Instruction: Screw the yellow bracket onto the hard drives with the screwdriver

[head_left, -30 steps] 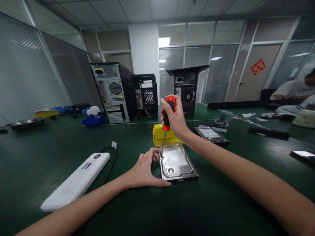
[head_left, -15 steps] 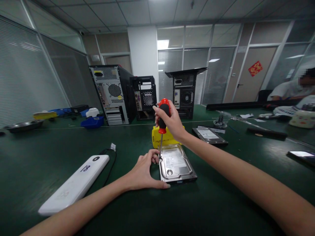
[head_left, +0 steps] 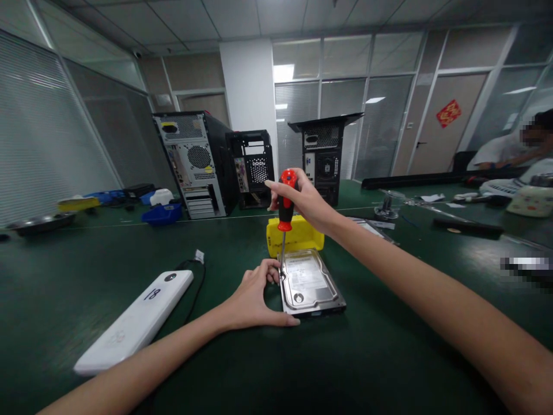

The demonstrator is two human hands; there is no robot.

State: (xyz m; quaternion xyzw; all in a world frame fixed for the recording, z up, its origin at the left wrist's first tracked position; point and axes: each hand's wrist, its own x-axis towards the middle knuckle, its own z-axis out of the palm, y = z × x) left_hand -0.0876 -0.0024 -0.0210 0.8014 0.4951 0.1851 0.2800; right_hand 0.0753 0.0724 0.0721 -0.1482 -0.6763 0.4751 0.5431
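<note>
A silver hard drive (head_left: 307,282) lies flat on the green table in front of me. My left hand (head_left: 254,294) grips its left side, the thumb along the front edge and the curled fingers by the far left edge. Above the drive, my right hand (head_left: 309,199) is closed round the red and black handle of a screwdriver (head_left: 286,204). The screwdriver stands nearly upright, its tip at the left edge of the drive beside my left fingertips. Whether the tip sits in a screw is too small to tell. A yellow bin (head_left: 296,235) stands right behind the drive.
A white power bank (head_left: 136,323) with a black cable lies at left. Several computer cases (head_left: 203,167) stand at the back. A second hard drive (head_left: 371,227) is partly hidden behind my right forearm. A blue bin (head_left: 162,214) sits back left. A person (head_left: 510,150) sits at far right.
My right hand has turned slightly with the screwdriver handle, and its wrist is a little higher. The left hand stays on the hard drive. The view has shifted slightly.
</note>
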